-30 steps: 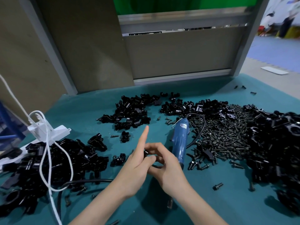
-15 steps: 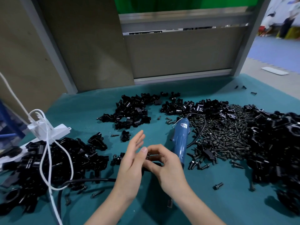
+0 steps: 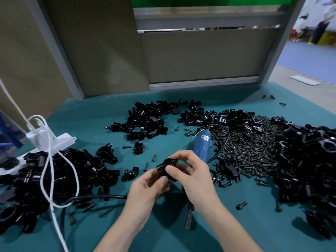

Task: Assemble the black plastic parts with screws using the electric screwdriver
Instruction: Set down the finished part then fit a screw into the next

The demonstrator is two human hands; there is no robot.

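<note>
Both hands meet over the teal table on one black plastic part. My left hand cups it from below with curled fingers. My right hand pinches it from above and the right, thumb on its front. The blue electric screwdriver lies on the table just behind my right hand, its bit end showing below my right wrist. A wide heap of black screws lies to the right of the screwdriver.
Piles of black plastic parts lie at the left, at the back centre and along the right. A white power strip with white cable sits at the left edge. Loose screws dot the cloth. Grey partition panels stand behind.
My left hand, earlier with straight fingers raised beside the right hand, has dropped and curled under the black part. The part now shows between both hands, lifted a little.
</note>
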